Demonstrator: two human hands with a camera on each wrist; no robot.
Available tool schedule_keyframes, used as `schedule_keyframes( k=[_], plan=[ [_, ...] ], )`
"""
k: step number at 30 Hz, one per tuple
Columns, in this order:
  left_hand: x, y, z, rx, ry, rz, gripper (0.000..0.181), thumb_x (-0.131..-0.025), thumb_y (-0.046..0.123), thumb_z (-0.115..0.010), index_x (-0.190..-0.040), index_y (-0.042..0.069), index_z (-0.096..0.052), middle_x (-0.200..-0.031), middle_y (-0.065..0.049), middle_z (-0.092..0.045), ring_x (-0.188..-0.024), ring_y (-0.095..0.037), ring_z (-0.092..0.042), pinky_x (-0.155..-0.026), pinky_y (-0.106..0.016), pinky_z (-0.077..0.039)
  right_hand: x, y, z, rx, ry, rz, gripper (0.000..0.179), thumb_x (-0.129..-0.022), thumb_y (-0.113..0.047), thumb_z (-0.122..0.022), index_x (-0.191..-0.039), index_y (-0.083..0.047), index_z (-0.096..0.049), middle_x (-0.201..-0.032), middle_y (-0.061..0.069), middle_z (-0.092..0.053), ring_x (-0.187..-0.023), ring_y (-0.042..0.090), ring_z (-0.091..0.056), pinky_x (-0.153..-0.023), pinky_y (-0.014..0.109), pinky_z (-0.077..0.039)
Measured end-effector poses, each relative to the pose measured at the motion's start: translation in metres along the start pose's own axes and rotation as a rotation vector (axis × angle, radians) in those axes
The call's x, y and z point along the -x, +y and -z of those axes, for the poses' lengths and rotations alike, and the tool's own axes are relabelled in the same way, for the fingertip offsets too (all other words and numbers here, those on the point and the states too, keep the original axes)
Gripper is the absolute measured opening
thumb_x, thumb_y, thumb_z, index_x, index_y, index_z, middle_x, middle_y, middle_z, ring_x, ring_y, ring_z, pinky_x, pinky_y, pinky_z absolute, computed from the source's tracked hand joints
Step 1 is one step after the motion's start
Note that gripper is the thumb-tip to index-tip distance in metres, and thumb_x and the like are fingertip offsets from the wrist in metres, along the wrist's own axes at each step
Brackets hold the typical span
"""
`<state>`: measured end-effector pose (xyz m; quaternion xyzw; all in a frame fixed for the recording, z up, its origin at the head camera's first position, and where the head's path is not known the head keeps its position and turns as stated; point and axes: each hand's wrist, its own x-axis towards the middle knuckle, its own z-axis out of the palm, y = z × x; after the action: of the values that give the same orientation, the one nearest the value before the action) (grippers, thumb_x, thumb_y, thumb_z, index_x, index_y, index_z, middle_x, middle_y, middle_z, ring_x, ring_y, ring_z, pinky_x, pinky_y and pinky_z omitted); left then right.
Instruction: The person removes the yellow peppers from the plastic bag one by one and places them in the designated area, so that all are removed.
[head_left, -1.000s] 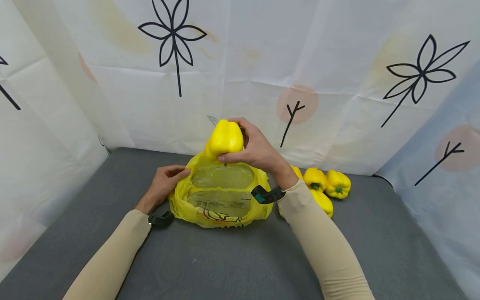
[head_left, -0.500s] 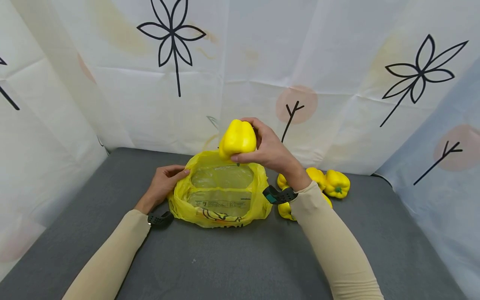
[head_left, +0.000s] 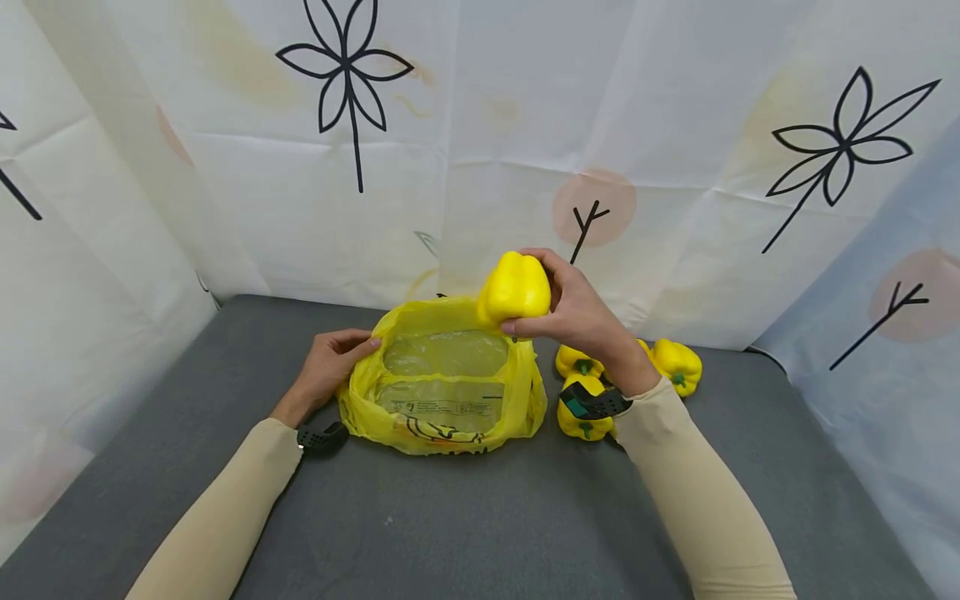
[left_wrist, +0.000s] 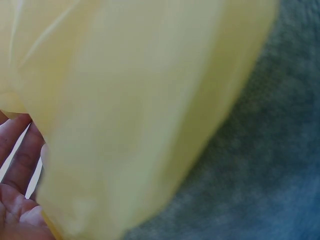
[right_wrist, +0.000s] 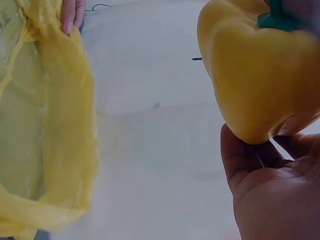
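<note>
A yellow bell pepper (head_left: 516, 287) is gripped in my right hand (head_left: 581, 321), thumb below and fingers behind. In the right wrist view the held pepper shows a green stem at its top. It overlaps the back right rim of a thin yellow plastic bag (head_left: 442, 442) in the head view. The bag stands with its mouth spread wide, and print shows through inside. My left hand (head_left: 322, 371) pinches the bag's left rim, thumb on the near side. Yellow plastic fills most of the left wrist view, with several fingers (left_wrist: 22, 160) at its left edge.
Several more yellow bell peppers (head_left: 677, 365) lie on the grey table (head_left: 480, 525) right of the bag, partly hidden by my right wrist. A white patterned curtain (head_left: 495, 100) hangs behind the table and along both sides.
My right hand has carried the bell pepper rightward, from above the bag's back middle to its back right corner, ending slightly lower. My left hand and the bag stay in place.
</note>
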<state>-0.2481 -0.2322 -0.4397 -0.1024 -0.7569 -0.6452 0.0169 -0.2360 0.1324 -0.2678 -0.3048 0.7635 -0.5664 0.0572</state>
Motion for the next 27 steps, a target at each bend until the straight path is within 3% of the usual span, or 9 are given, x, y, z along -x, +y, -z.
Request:
schedule_keyframes(
  k=[13,19,27],
  plan=[
    [0.001,0.001,0.000,0.007,0.003,-0.001,0.041,-0.101,0.023,-0.067,-0.127,-0.008,-0.066,-0.106,-0.002,-0.071,-0.086,-0.012,-0.070,-0.073,-0.027,-0.060,0.023,0.006,0.018,-0.029,0.011,-0.013,0.081,-0.080,0.006,-0.080,-0.150,-0.006,-0.040,-0.131,0.015,-0.052,-0.109,0.035,-0.056,-0.087,0.039,-0.058],
    [0.001,0.002,0.000,0.010,0.004,-0.002,0.041,-0.101,0.023,-0.067,-0.128,-0.008,-0.066,-0.105,0.000,-0.071,-0.086,-0.012,-0.070,-0.073,-0.027,-0.060,0.033,0.009,0.027,0.009,0.008,-0.016,0.079,-0.081,0.006,-0.078,-0.150,-0.004,-0.040,-0.129,0.016,-0.053,-0.107,0.035,-0.057,-0.086,0.037,-0.058],
    [0.000,0.002,-0.001,-0.013,0.009,0.016,0.042,-0.101,0.025,-0.067,-0.128,-0.007,-0.066,-0.115,-0.018,-0.069,-0.087,-0.012,-0.069,-0.074,-0.026,-0.060,0.049,0.011,0.039,0.053,0.026,-0.045,0.075,-0.084,0.005,-0.077,-0.150,-0.003,-0.041,-0.129,0.016,-0.053,-0.107,0.033,-0.058,-0.087,0.035,-0.058]
  ],
)
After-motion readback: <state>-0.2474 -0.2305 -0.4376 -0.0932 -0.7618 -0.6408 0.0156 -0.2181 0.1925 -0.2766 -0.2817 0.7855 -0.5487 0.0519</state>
